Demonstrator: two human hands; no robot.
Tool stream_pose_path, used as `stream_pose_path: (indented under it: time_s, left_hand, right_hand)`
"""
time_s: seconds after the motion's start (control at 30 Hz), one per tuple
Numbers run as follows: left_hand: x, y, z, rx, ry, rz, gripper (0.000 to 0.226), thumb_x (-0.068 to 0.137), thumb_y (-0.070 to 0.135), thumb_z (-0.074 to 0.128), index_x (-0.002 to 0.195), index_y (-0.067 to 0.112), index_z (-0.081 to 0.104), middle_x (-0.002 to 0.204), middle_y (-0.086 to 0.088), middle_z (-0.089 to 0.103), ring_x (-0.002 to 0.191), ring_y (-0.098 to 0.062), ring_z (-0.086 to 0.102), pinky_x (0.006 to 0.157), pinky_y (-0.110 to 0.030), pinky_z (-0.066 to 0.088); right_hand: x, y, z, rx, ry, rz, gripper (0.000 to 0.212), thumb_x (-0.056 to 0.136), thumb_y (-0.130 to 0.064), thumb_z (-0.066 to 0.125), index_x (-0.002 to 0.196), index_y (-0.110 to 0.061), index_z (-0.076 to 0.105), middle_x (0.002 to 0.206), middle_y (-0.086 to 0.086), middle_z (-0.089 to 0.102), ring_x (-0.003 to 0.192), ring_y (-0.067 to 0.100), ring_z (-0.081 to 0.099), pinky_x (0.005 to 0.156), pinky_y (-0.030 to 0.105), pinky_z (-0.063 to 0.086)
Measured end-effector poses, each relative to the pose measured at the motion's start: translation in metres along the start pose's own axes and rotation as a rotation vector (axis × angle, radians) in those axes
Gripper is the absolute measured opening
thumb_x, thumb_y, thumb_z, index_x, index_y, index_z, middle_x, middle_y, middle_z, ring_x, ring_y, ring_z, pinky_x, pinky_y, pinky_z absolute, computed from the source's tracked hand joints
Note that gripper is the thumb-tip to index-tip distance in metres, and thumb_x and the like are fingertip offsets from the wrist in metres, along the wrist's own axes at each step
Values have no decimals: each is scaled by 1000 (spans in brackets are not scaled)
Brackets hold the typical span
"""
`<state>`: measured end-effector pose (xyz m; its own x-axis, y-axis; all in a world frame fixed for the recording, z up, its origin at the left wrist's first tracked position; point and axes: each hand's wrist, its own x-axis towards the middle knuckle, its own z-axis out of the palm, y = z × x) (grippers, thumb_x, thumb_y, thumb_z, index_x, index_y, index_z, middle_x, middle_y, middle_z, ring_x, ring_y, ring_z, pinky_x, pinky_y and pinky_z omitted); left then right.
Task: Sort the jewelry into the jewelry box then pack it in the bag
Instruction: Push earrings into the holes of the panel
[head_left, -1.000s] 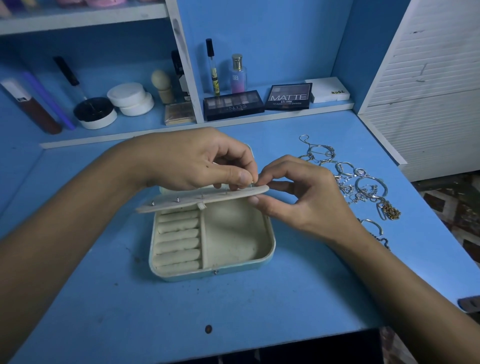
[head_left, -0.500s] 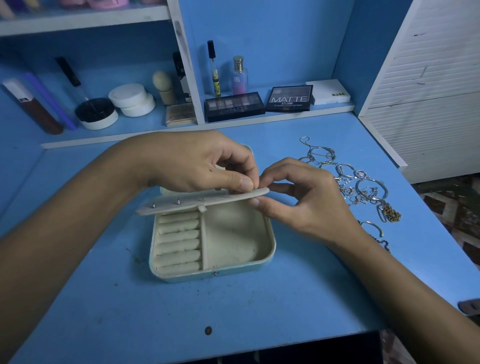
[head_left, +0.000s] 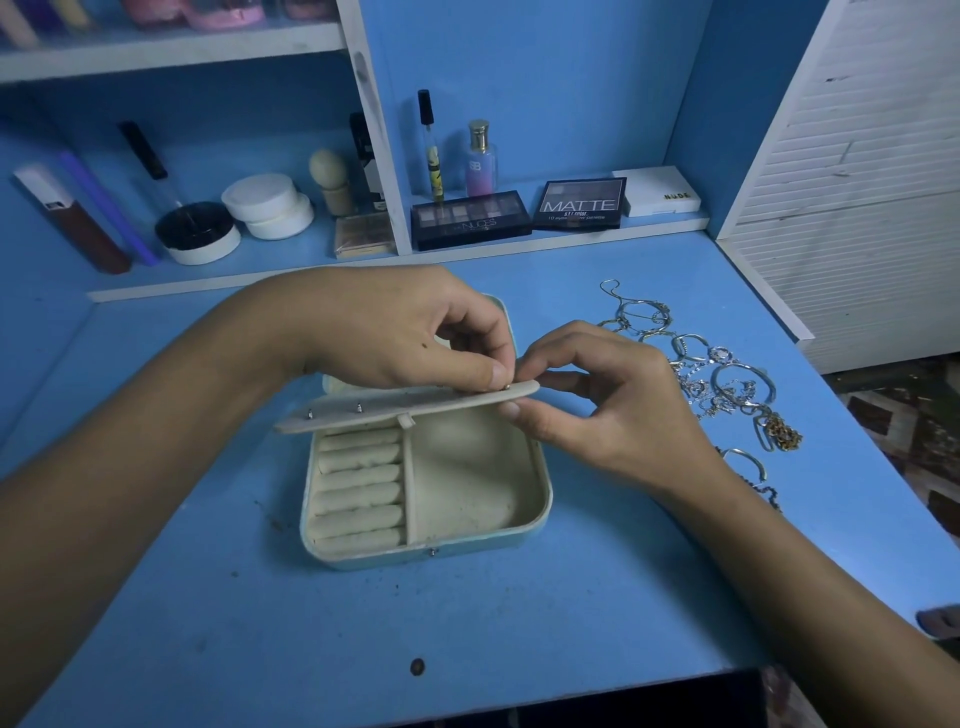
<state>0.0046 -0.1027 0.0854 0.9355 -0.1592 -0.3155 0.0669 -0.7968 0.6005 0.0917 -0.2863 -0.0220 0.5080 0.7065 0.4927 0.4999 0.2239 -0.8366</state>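
Sitting on a scuffed blue desk (head_left: 519, 613), the open jewelry box (head_left: 467, 499) is near centre, its padded flap (head_left: 405, 402) raised level over the tray. The left hand (head_left: 395, 332) and right hand (head_left: 613, 410) both pinch the flap's right end, apparently around a tiny stud (head_left: 506, 387) (too small to be sure). Loose jewelry (head_left: 717, 374) lies right. Makeup palettes (head_left: 519, 213) line the far shelf.
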Motion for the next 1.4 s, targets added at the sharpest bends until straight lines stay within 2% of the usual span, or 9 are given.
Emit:
stream_pose_path:
  time_s: [0.17, 0.4, 0.63, 0.73, 0.87, 1.0, 1.1, 1.23, 1.4]
  left_hand:
    - [0, -1, 1, 6, -1, 6, 7, 88, 40, 63, 87, 37, 70, 85, 15, 70, 80, -3, 62, 76, -22, 45]
    - [-6, -8, 1, -134, 112, 35, 13, 91, 27, 67, 102, 26, 73, 84, 5, 74, 81, -9, 70, 78, -17, 52]
    - [-24, -36, -4, -224, 415, 22, 30, 82, 42, 58, 97, 20, 72, 84, 2, 73, 80, -12, 69, 75, -20, 54]
    - [-35, -52, -4, -264, 526, -16, 26, 85, 39, 57, 90, 18, 71, 81, 2, 73, 75, -9, 67, 71, -22, 53]
    - [-49, -74, 2, -342, 668, -57, 22, 98, 33, 57, 85, 21, 71, 77, 3, 70, 72, -9, 64, 73, -35, 52]
    - [-55, -85, 15, -448, 837, -68, 28, 99, 44, 47, 89, 30, 69, 80, 9, 67, 79, -7, 60, 75, -22, 47]
    - [-56, -88, 21, -559, 937, -42, 34, 94, 48, 39, 86, 36, 70, 80, 8, 65, 78, -8, 61, 70, -18, 52]
    - [-57, -92, 28, -612, 998, -4, 33, 91, 58, 41, 89, 39, 68, 86, 4, 71, 81, -13, 64, 77, -35, 54]
    - [-56, -95, 34, -604, 1041, 11, 28, 87, 56, 47, 95, 37, 67, 92, 9, 70, 86, -11, 65, 78, -38, 53]
  right_hand:
    - [-1, -1, 1, 8, 9, 12, 16, 78, -15, 83, 88, -9, 73, 90, 3, 69, 91, 23, 68, 84, 31, 58]
    - [0, 0, 1, 15, 27, 36, 19, 79, -18, 83, 91, -7, 73, 92, 5, 69, 94, 24, 68, 85, 35, 59]
    - [5, -3, 3, 53, 67, 118, 17, 79, -24, 83, 86, -12, 73, 87, 0, 69, 90, 26, 69, 84, 35, 59]
    - [11, -8, 4, 42, 66, 154, 16, 80, -25, 83, 82, -14, 72, 84, -1, 70, 85, 20, 70, 80, 29, 58]
    - [21, -17, 3, 5, 59, 216, 24, 76, -38, 77, 81, -17, 69, 81, -3, 72, 80, 12, 70, 68, 19, 54]
    - [32, -21, 5, -52, 99, 243, 27, 74, -44, 74, 83, -19, 65, 78, -7, 71, 76, 7, 67, 60, 12, 46]
    - [40, -19, 7, -76, 126, 281, 28, 78, -45, 75, 84, -20, 64, 78, -3, 71, 73, 13, 67, 66, 24, 53]
    - [48, -16, 10, -82, 160, 322, 26, 82, -43, 76, 81, -20, 64, 74, 3, 69, 67, 17, 63, 73, 44, 56]
    - [57, -13, 14, -97, 188, 366, 32, 84, -43, 75, 84, -13, 64, 74, 11, 68, 71, 31, 63, 71, 51, 56]
